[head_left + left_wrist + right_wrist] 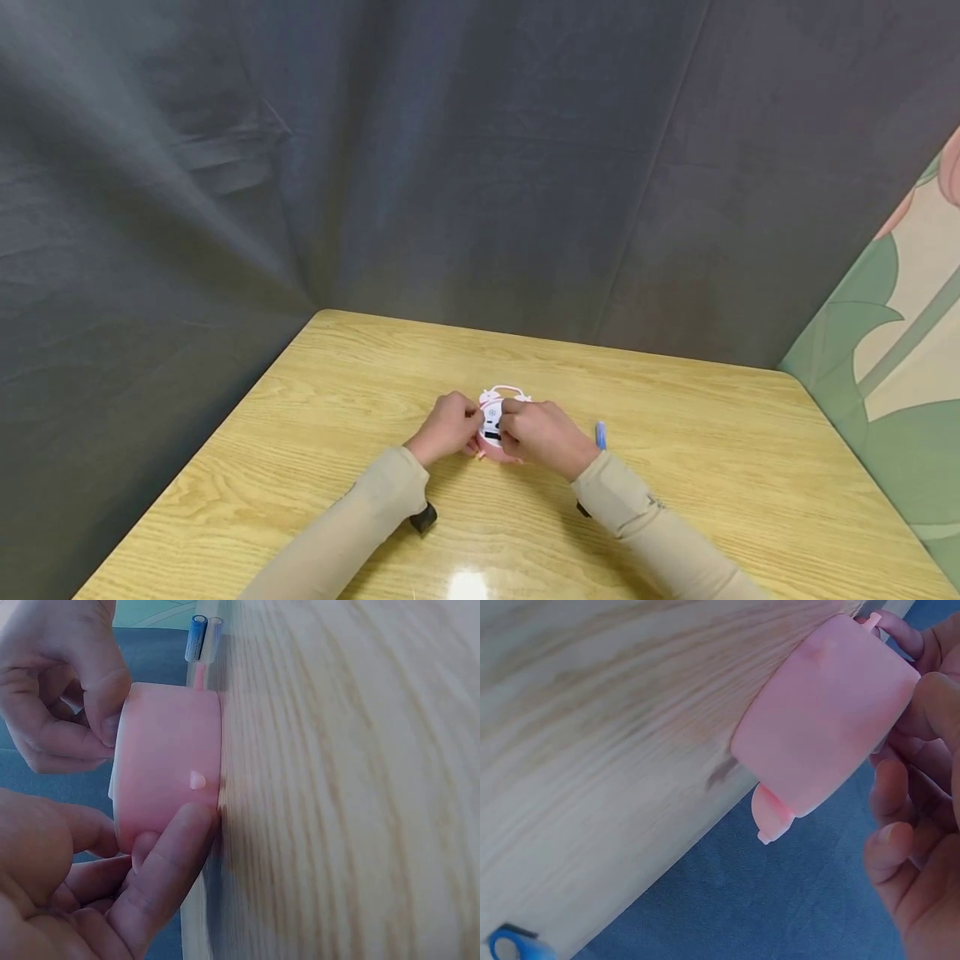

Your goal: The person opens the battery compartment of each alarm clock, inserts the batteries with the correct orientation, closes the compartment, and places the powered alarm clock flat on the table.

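Head view: one pink clock [495, 450], lying back up on the bench [345, 392]. Left hand [447, 427], at clock's left: fingers pinching its rim. Right hand [547, 435], over clock's right part: fingers curled at its back; whether pinching anything, cannot tell. One blue cylinder [601, 435], right of clock, apart.

Pink-and-white alarm clock [492, 415], yellow wood-grained table [300, 442], plain dark grey cloth [480, 167], beige sleeves [386, 487], cream panel [918, 367] with green leaves

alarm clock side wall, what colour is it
Plain pink; the clock's side wall shows best in the left wrist view.
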